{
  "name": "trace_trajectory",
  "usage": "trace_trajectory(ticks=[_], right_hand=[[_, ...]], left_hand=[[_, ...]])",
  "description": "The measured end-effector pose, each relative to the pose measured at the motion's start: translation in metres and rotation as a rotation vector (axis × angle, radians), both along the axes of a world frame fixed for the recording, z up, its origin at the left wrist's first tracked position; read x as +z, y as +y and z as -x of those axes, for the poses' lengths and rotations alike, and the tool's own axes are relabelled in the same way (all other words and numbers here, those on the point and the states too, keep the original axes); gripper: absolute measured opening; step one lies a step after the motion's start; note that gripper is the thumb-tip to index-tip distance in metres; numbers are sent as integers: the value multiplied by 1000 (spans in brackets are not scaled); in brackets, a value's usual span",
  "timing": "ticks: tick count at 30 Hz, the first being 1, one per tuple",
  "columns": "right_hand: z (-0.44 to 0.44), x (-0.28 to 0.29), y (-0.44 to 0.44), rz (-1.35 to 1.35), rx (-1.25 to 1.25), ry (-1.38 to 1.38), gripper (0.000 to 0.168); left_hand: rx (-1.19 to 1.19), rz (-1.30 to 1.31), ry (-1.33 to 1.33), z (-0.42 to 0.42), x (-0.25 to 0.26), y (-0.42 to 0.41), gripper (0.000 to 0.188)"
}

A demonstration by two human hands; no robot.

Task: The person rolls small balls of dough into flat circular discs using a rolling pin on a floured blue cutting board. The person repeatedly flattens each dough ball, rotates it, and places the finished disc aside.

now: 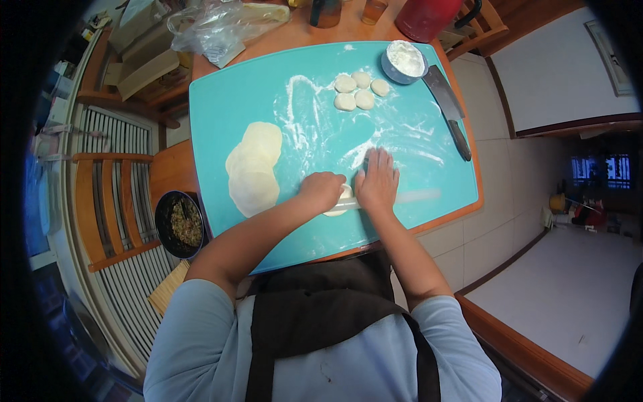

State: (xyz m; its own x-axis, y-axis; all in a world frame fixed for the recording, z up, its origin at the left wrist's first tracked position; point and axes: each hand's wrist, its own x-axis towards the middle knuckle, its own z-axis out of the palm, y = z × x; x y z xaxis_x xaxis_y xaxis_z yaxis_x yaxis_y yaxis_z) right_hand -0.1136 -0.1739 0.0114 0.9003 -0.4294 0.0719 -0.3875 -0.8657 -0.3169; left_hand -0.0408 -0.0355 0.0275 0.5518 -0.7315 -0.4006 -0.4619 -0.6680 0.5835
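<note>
My left hand point(321, 191), fingers curled, grips the edge of a small dough round point(335, 212) on the turquoise mat point(241, 100). My right hand point(379, 181) lies flat, fingers stretched forward, with its palm on a pale rolling pin point(417, 196). The pin crosses the dough round, and part of both is hidden under my hands. Left of my left hand, overlapping flat dough wrappers point(253, 176) are spread on the mat. Several flattened dough pieces point(364, 99) sit farther back, with loose flour point(301, 115) around them.
A bowl of flour point(404, 59) and a cleaver point(448, 103) are at the mat's right side. A dark bowl of chopped filling point(185, 223) stands by the left edge. Behind the mat are a plastic bag point(216, 30), a glass point(374, 11) and a red kettle point(427, 17).
</note>
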Motion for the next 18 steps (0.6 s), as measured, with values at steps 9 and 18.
trace_trajectory(ticks=[9, 18], right_hand=[[0, 5, 3, -12, -70, 39, 56], [70, 7, 25, 19, 65, 192, 58]], left_hand=[[-59, -31, -2, -1, 9, 12, 22], [123, 91, 138, -2, -19, 30, 22]])
